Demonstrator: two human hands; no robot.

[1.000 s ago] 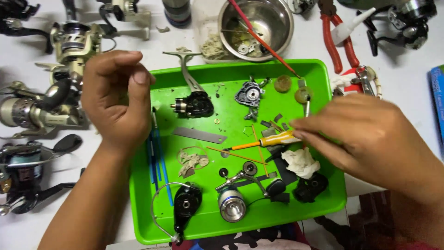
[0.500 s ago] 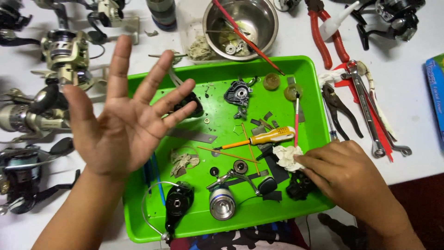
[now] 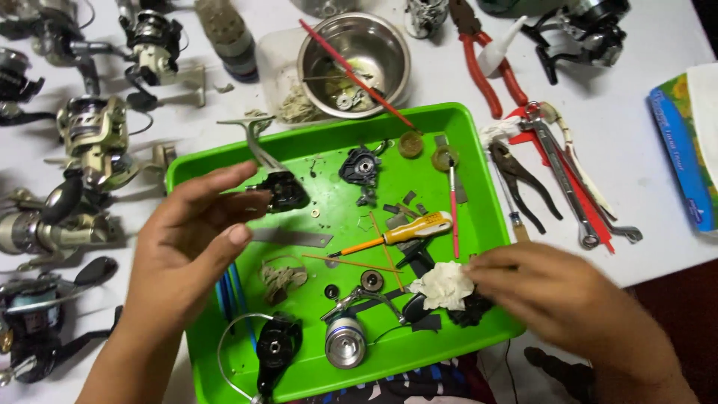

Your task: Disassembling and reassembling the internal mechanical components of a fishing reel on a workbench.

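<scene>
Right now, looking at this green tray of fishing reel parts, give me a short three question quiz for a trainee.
1. True or false: the right hand touches the white rag.
2. Which lies inside the green tray? A) red pliers B) yellow-handled screwdriver C) wrench
3. Fill in: the steel bowl sits on the table, just beyond the tray's ____ edge.

Key: 1 true. 2 B; the red pliers and wrench lie on the table. 3 far. The left hand hovers empty over the tray.
</scene>
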